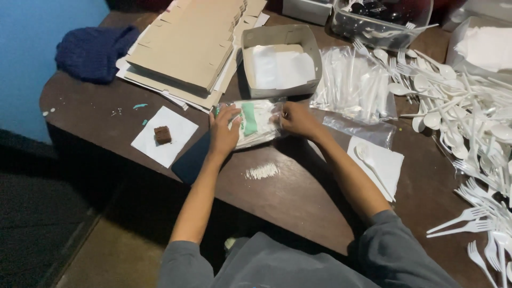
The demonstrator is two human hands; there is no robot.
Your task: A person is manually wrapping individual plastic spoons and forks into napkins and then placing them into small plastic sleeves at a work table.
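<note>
Two hands meet over one clear plastic packet (255, 122) at the middle of the dark brown table (298, 192). We see our left hand (224, 133) lying on the packet's nine o'clock end, fingers spread a little and pressed down on the plastic, thumb reaching toward the green stripe. Our right hand (297, 118) grips the three o'clock end, fingers curled and pinching the packet's edge. The packet holds folded white napkins with a green band and lies flat on the table, just at six o'clock of an open cardboard box (280, 60) that has white napkins in it.

At nine o'clock of the left hand lies a white paper square (173, 140) with a small brown cake piece (162, 134) on it. A dark blue flat thing (191, 160) sits under the left wrist. At six o'clock of the packet we see a little heap of white grains (261, 171). At eleven o'clock rests a stack of flat cardboard sheets (186, 48), and farther out a blue cloth (93, 50). At three o'clock lie clear bags (352, 85), a napkin with a white spoon (376, 162), and a big pile of white plastic forks and spoons (469, 122).
</note>
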